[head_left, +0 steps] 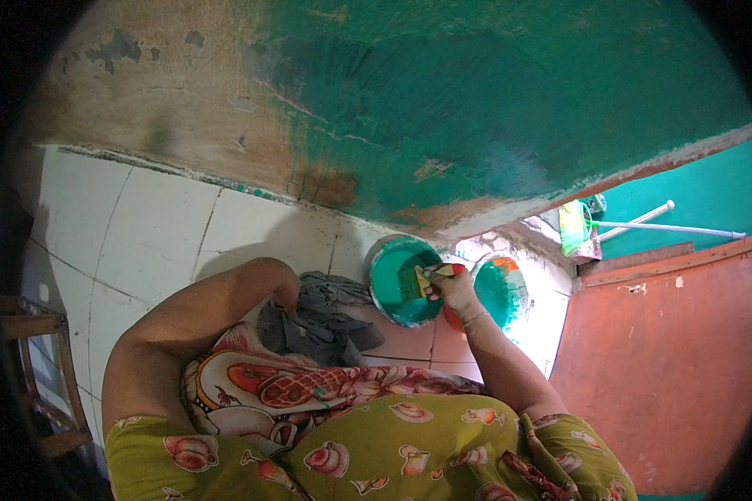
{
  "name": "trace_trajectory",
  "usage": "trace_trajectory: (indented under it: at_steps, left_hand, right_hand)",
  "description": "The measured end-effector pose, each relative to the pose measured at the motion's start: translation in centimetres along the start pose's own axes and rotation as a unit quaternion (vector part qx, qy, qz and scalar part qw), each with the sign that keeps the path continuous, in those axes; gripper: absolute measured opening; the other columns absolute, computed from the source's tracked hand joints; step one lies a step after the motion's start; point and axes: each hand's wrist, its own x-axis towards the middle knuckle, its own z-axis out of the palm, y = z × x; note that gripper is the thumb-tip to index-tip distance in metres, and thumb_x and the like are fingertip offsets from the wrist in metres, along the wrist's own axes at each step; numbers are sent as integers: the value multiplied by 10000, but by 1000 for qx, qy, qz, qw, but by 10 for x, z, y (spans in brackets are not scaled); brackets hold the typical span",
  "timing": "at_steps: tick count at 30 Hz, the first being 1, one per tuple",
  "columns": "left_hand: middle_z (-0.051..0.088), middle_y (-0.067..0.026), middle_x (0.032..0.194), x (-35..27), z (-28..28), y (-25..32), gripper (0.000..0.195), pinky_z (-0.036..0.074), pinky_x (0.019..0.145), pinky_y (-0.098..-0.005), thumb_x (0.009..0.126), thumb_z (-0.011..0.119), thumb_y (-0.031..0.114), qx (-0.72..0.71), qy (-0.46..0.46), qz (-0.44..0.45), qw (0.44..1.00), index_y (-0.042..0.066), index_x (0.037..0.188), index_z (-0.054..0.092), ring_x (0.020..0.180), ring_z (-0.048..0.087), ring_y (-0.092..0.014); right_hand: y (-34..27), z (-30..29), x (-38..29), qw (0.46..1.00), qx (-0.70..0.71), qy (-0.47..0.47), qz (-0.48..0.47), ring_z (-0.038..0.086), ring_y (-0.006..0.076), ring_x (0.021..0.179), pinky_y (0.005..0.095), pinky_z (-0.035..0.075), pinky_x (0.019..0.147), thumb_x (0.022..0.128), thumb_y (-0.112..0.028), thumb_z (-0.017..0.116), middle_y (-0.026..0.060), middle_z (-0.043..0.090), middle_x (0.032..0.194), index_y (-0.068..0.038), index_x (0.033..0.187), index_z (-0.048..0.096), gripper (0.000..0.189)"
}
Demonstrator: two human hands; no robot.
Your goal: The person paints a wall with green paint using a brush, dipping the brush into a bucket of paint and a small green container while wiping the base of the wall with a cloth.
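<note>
My right hand [449, 287] grips a paintbrush [422, 282] by its red-and-yellow handle. The bristles [408, 283] point left, over or in the green paint of a round bucket [381, 308]; whether they touch the paint is unclear. Beside it on the right stands a second bucket [521, 294], smeared with green paint and showing an orange patch inside. My left hand [285, 294] hangs bent at the wrist by a crumpled dark grey cloth [326, 319] on the floor. Its fingers are mostly hidden, so whether it holds the cloth is not visible.
Ahead rises a wall [413, 106], green on the right and bare, peeling brown on the left. White tiles [156, 219] cover the floor. A wooden frame [62, 369] stands at left, an orange-red panel [664, 369] at right. Long-handled poles [677, 229] lie beyond the wall's corner.
</note>
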Motion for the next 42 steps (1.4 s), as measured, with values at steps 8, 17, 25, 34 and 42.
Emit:
trace_trajectory:
  at_steps: [8, 17, 25, 34, 42]
  left_hand:
    - [659, -147, 1133, 25, 16, -19, 589, 496, 871, -421, 840, 658, 465, -75, -21, 10, 997, 82, 1281, 582, 994, 621, -284]
    - [596, -154, 1285, -5, -2, 3, 646, 440, 988, -419, 824, 675, 489, -20, 10, -30, 999, 39, 1279, 586, 1157, 573, -323]
    - [575, -147, 1314, -6, 0, 0, 639, 423, 1005, -434, 839, 664, 475, -50, -18, -22, 998, 53, 1308, 563, 1185, 552, -323]
    - [551, -140, 1348, -14, -5, 3, 632, 403, 1024, -451, 856, 651, 458, -59, -25, -19, 998, 68, 1340, 536, 1218, 529, -322]
    - [547, -136, 1354, -6, 1, -1, 640, 399, 1028, -458, 853, 652, 462, -62, -15, -5, 998, 71, 1346, 532, 1224, 524, -321]
  right_hand:
    - [10, -3, 2, 998, -9, 16, -52, 595, 126, 543, 262, 465, 480, 884, -137, 672, 52, 653, 699, 15, 890, 661, 153]
    - [23, 10, 4, 994, -73, 13, -74, 573, 113, 537, 268, 442, 480, 882, -144, 678, 40, 637, 664, 7, 886, 667, 152]
    - [-5, 10, -10, 1000, 14, 16, -14, 604, 108, 576, 234, 471, 497, 887, -144, 680, 55, 662, 722, 12, 975, 651, 181]
    - [-92, -26, -61, 963, -180, 32, -197, 652, 124, 701, 258, 516, 623, 857, -57, 631, 74, 700, 801, 23, 1002, 664, 169]
    - [-79, -14, -82, 967, -98, 78, -221, 656, 167, 775, 282, 520, 726, 818, -5, 609, 126, 700, 898, 31, 1030, 655, 220]
